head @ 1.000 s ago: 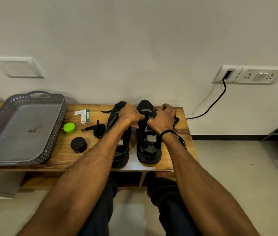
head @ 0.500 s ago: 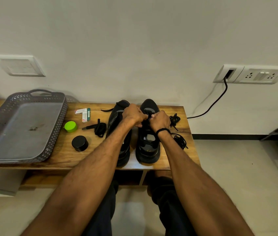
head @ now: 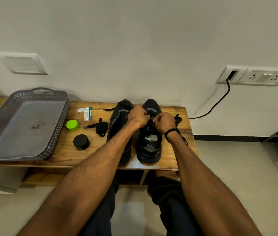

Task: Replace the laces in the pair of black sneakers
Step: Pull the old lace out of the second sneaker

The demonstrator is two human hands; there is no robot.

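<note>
Two black mesh sneakers stand side by side, toes to the wall, at the right end of the long wooden bench [head: 63, 151], heels near its front edge; the left-side sneaker [head: 117, 120] is partly crossed by the left forearm; the right-side sneaker [head: 150, 147] shows its open mouth and pale insole. Both hands meet over the front eyelets of the right-side sneaker; the left hand [head: 139, 116] and the right hand [head: 164, 124], with a black cord band [head: 171, 132] at its wrist, have their fingers [head: 145, 114] curled tight, pinching the thin black lace [head: 151, 118] between them. A loose tangle of black lace [head: 178, 119] lies just beside the right-side sneaker, near the bench's right edge; a folded black lace bundle [head: 101, 127] lies left of the pair. Further left sit a round lime-green plastic cap [head: 72, 125], a round black tin [head: 81, 142] nearer the front edge, and two small white cartons [head: 85, 113] towards the back edge; a grey perforated plastic tray [head: 59, 126] fills the bench's left end.
</note>
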